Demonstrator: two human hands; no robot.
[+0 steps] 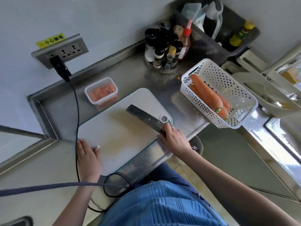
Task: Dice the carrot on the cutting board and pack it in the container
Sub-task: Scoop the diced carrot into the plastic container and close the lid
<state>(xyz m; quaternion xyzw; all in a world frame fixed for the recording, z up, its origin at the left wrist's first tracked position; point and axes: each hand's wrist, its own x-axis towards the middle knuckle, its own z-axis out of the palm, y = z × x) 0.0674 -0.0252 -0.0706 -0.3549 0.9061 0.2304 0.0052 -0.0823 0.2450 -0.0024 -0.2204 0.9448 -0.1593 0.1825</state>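
A: Nearest, my left hand (88, 154) lies flat on the cutting board (120, 136); my right hand (172, 137) grips the knife (145, 119) handle.

B: And the carrot?

A: Diced, in the container (101, 90) beyond the board. Light, loose pieces, I judge; lift the box by its walls. Whole carrots (206, 93), stiff, fill the basket (228, 88). Steel surface (130, 79); grey wall behind.

Diced carrot (101, 92) fills container (91, 88) (lidded) beside board (123, 137).
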